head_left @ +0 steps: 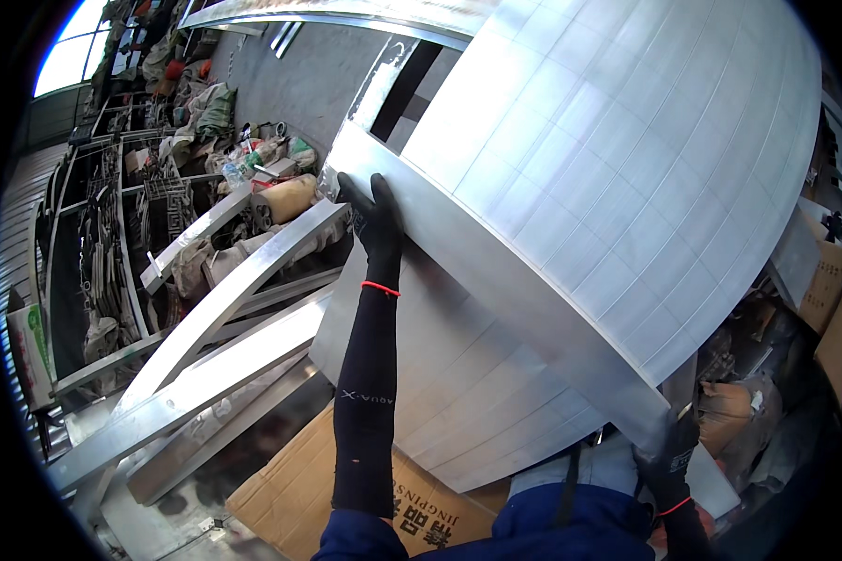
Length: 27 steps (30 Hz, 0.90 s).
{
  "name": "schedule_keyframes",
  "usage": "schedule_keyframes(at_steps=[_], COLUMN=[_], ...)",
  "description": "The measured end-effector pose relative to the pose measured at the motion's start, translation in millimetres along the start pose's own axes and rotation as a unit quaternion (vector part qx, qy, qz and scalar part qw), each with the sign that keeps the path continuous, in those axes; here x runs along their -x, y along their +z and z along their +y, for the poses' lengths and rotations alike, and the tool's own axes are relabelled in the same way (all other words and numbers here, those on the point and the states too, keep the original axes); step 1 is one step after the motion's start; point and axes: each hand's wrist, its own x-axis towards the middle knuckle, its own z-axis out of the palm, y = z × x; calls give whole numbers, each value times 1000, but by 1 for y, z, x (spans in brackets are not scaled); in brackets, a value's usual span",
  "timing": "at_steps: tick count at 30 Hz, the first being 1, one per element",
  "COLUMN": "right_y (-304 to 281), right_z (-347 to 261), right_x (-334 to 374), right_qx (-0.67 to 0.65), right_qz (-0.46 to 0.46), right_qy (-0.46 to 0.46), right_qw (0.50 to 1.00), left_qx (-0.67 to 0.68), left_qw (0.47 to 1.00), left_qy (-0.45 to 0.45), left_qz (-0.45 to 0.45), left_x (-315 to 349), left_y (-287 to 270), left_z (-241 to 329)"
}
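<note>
A large silver metal panel (617, 159) with a grid of seams and a folded side flange (496, 248) slants across the view. My left hand (376, 224), in a black glove, is at the far left end of the flange. Its visible fingers are stretched and apart against the metal. At the panel's near right corner is my right hand (669, 463), also black-gloved, with fingers bent around the edge; shadow hides part of them. Beneath the flange, a second seamed metal sheet (477, 383) reaches toward my lap.
Long metal bars (206, 374) lie at the left. A flattened cardboard box (290, 486) is under the sheet. Scrap and bags (262, 178) heap up at the far left, by a grey floor (290, 79). More cardboard (823, 280) and plastic-wrapped items (730, 411) are at the right.
</note>
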Motion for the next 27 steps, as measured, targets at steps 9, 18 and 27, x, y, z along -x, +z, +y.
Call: schedule_keyframes(at_steps=[9, 18, 27], right_y=[-14, -17, -13], right_z=[-3, 12, 18], right_x=[-9, -12, -8], right_qx=[-4, -18, -7], right_qz=[4, -17, -21], right_qy=[-20, 0, -15], right_qw=[1000, 1000, 1000], left_qx=[-5, -8, -14], left_qw=[1000, 1000, 999], left_qy=[1, 23, 46], left_qz=[2, 10, 10], left_x=[3, 8, 6], left_y=[0, 1, 3], left_z=[2, 0, -12])
